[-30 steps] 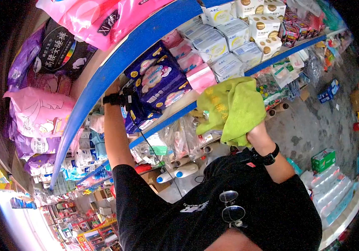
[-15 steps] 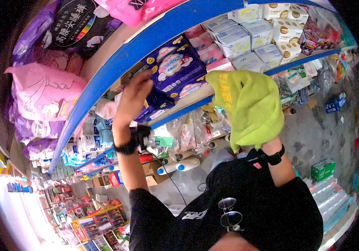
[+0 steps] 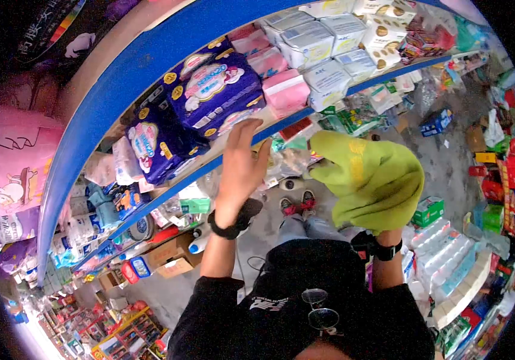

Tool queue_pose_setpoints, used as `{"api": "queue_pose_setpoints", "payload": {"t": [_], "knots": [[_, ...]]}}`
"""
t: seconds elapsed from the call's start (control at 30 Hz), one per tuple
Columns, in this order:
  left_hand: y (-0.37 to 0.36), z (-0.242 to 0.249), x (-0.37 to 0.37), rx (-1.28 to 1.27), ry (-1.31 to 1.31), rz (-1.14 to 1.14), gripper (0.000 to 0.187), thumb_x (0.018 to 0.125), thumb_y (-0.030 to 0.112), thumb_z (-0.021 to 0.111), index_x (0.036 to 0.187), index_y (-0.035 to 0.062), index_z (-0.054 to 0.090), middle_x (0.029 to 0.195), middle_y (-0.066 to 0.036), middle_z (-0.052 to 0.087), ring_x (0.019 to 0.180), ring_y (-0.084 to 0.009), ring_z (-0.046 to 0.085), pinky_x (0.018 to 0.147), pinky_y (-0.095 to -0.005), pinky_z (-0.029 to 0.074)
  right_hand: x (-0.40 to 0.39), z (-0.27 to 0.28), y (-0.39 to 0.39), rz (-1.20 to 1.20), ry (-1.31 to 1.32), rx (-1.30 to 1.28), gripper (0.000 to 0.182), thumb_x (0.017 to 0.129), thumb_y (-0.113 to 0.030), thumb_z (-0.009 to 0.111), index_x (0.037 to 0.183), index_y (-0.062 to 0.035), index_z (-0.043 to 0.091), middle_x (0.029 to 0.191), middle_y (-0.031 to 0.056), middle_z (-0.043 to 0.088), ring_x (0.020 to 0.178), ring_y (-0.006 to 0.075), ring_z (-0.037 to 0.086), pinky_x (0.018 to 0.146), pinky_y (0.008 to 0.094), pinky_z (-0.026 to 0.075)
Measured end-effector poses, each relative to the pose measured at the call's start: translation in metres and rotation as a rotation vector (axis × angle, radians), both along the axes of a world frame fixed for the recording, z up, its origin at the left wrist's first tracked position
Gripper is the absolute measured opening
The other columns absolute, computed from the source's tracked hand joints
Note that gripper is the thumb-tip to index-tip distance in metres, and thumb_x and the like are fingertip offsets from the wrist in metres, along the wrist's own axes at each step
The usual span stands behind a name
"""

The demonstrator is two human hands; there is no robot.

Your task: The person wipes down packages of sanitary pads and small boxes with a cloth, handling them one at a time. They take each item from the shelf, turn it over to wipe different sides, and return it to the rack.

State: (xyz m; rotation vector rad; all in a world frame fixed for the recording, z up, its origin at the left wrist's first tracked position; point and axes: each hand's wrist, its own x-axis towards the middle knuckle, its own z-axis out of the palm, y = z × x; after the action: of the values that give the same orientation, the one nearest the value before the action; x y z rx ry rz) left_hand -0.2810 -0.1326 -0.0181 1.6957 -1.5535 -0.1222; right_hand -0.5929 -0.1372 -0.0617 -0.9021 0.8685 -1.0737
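My left hand [image 3: 242, 171] is open, its fingers stretched out and holding nothing. It hovers in front of the shelf's edge, just below dark blue packs [image 3: 218, 90] with cartoon prints. Another dark blue pack [image 3: 157, 143] leans at an angle to the left of them. A yellow-green cloth [image 3: 377, 186] is draped over my right hand and hides its fingers; only the wrist, with a black band, shows below. The cloth hangs in loose folds, with a yellow patch of lettering near its upper part. My right hand holds it away from the shelf.
A blue-edged shelf [image 3: 113, 78] curves across the left and top, bearing pink packs [image 3: 286, 91] and white packs [image 3: 307, 43]. Lower shelves hold bottles and a cardboard box [image 3: 176, 257]. On the floor at right are a green box [image 3: 429, 211] and wrapped bottles [image 3: 446, 249].
My left hand has come away from the dark blue packs, down and to the right. The cloth has shifted slightly right and down. The view has turned, showing my shoes.
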Motion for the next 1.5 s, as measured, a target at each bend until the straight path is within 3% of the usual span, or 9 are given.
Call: {"api": "queue_pose_setpoints", "payload": {"t": [0.2, 0.3, 0.37, 0.5, 0.63, 0.87, 1.07, 1.27, 1.5], "knots": [[-0.051, -0.014, -0.013, -0.143, -0.180, 0.052, 0.044, 0.079, 0.007, 0.057, 0.117, -0.0051, 0.041, 0.116, -0.024, 0.043, 0.105, -0.0399, 0.045, 0.090, -0.0421, 0.039, -0.019, 0.016, 0.024, -0.094, -0.190, -0.004, 0.051, 0.091, -0.034, 0.043, 0.133, -0.0087, 0.030, 0.131, 0.0106, 0.040, 0.114, 0.0253, 0.044, 0.095, 0.0402, 0.039], [-0.075, -0.023, -0.008, -0.155, -0.349, 0.115, 0.034, 0.082, 0.009, 0.050, 0.111, -0.0077, 0.044, 0.113, -0.026, 0.045, 0.102, -0.0402, 0.046, 0.086, -0.0433, 0.041, -0.026, 0.011, 0.032, -0.338, -0.255, 0.033, 0.051, 0.090, -0.033, 0.046, 0.132, -0.0078, 0.031, 0.130, 0.0114, 0.040, 0.115, 0.0249, 0.044, 0.095, 0.0405, 0.040], [-0.083, -0.026, -0.005, -0.082, -0.437, 0.150, 0.032, 0.078, 0.008, 0.052, 0.106, -0.0065, 0.048, 0.107, -0.022, 0.049, 0.098, -0.0364, 0.048, 0.082, -0.0400, 0.044, -0.014, 0.024, 0.033, -0.155, 0.153, -0.226, 0.051, 0.090, -0.030, 0.049, 0.132, -0.0070, 0.032, 0.129, 0.0108, 0.041, 0.115, 0.0240, 0.043, 0.097, 0.0384, 0.037], [-0.098, -0.017, -0.001, 0.025, -0.646, 0.213, 0.023, 0.070, 0.007, 0.054, 0.091, -0.0007, 0.057, 0.093, -0.012, 0.055, 0.087, -0.0280, 0.054, 0.072, -0.0328, 0.049, -0.013, 0.028, 0.032, -0.105, 0.129, -0.224, 0.051, 0.089, -0.028, 0.049, 0.132, -0.0069, 0.032, 0.130, 0.0107, 0.041, 0.115, 0.0238, 0.043, 0.098, 0.0380, 0.036], [-0.109, -0.004, 0.003, 0.133, -0.577, 0.179, 0.020, 0.076, 0.010, 0.052, 0.094, 0.0014, 0.058, 0.103, -0.014, 0.056, 0.093, -0.0304, 0.056, 0.076, -0.0415, 0.048, -0.016, 0.029, 0.027, -0.098, 0.063, -0.210, 0.051, 0.089, -0.027, 0.050, 0.132, -0.0068, 0.032, 0.130, 0.0106, 0.041, 0.115, 0.0235, 0.042, 0.099, 0.0375, 0.035], [-0.080, 0.034, -0.018, -0.228, -0.585, 0.316, 0.015, 0.076, 0.008, 0.050, 0.089, 0.0043, 0.056, 0.087, -0.010, 0.056, 0.081, -0.0278, 0.055, 0.072, -0.0398, 0.044, -0.011, 0.035, 0.002, -0.097, 0.016, -0.254, 0.052, 0.088, -0.025, 0.051, 0.133, -0.0066, 0.031, 0.130, 0.0104, 0.041, 0.116, 0.0231, 0.042, 0.100, 0.0367, 0.033], [-0.046, 0.068, -0.044, -0.226, -0.294, 0.216, 0.006, 0.081, 0.004, 0.051, 0.085, 0.0004, 0.054, 0.082, -0.017, 0.054, 0.075, -0.0342, 0.054, 0.064, -0.0405, 0.044, 0.036, 0.044, -0.053, 0.043, 0.183, -0.628, 0.052, 0.088, -0.023, 0.052, 0.133, -0.0064, 0.031, 0.131, 0.0103, 0.040, 0.117, 0.0228, 0.041, 0.101, 0.0360, 0.031], [-0.005, 0.096, -0.106, -0.315, -0.169, 0.096, 0.015, 0.072, -0.001, 0.060, 0.083, 0.0016, 0.051, 0.080, -0.014, 0.053, 0.072, -0.0315, 0.051, 0.064, -0.0382, 0.043, 0.079, 0.045, -0.073, 0.340, 0.262, -0.939, 0.053, 0.087, -0.021, 0.052, 0.133, -0.0063, 0.031, 0.131, 0.0101, 0.040, 0.117, 0.0224, 0.041, 0.102, 0.0353, 0.030], [0.034, 0.131, -0.112, -0.304, -0.158, -0.068, 0.019, 0.065, -0.007, 0.061, 0.081, -0.0011, 0.054, 0.081, -0.012, 0.058, 0.072, -0.0285, 0.056, 0.062, -0.0335, 0.046, 0.071, 0.046, -0.084, 0.648, 0.116, -0.855, 0.054, 0.087, -0.019, 0.053, 0.134, -0.0061, 0.031, 0.131, 0.0100, 0.040, 0.118, 0.0220, 0.040, 0.104, 0.0345, 0.028]]}}
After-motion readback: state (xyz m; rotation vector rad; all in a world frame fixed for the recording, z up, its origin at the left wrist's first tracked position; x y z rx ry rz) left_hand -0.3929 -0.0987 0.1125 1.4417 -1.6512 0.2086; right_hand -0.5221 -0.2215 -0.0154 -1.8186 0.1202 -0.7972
